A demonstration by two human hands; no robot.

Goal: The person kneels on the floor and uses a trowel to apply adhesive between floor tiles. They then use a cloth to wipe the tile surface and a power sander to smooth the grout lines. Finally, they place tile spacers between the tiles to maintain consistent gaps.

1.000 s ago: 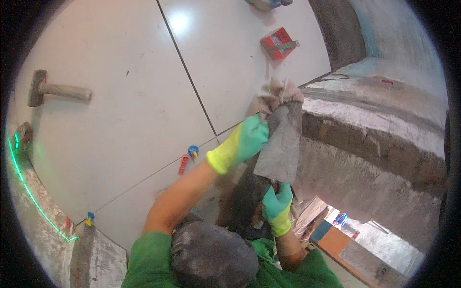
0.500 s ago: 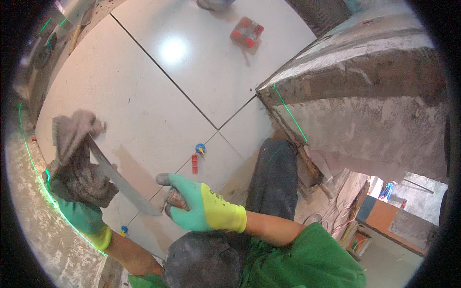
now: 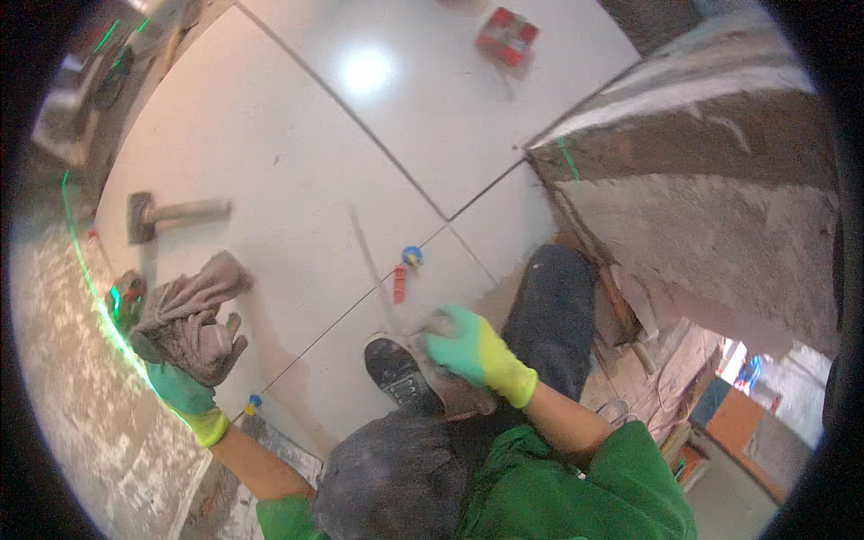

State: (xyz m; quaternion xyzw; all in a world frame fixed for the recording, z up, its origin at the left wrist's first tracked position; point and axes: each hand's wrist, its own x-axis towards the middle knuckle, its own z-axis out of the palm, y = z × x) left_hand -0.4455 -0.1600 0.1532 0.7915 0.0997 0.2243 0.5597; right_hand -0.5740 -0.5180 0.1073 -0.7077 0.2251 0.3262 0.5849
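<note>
My left hand [image 3: 184, 391], in a green and yellow work glove, grips a crumpled grey-brown rag [image 3: 202, 315] at the left edge of the floor. Its fingers are partly hidden by the cloth. My right hand [image 3: 463, 346], gloved alike, is closed around a long, narrow flat-bladed hand tool [image 3: 367, 256]. The blade points up and away over the tiles, smeared by motion, so its exact kind is unclear. A hammer [image 3: 184, 212] with a dark metal head lies on the tiles beyond the rag.
Large pale tiles [image 3: 288, 135] cover the floor. A blue-and-yellow tile leveller [image 3: 412, 256] and a red plastic wedge [image 3: 400, 283] sit near a joint; another leveller [image 3: 253, 402] is nearer. A red box [image 3: 508, 38] lies far off. Rough masonry [image 3: 693, 216] rises at right. A green-lit device [image 3: 126, 297] stands left.
The rag has come off the blade, and the hands have moved apart. My right hand has swung the tool rightward, its blade now pointing away. The hammer has come into sight. The view has shifted.
</note>
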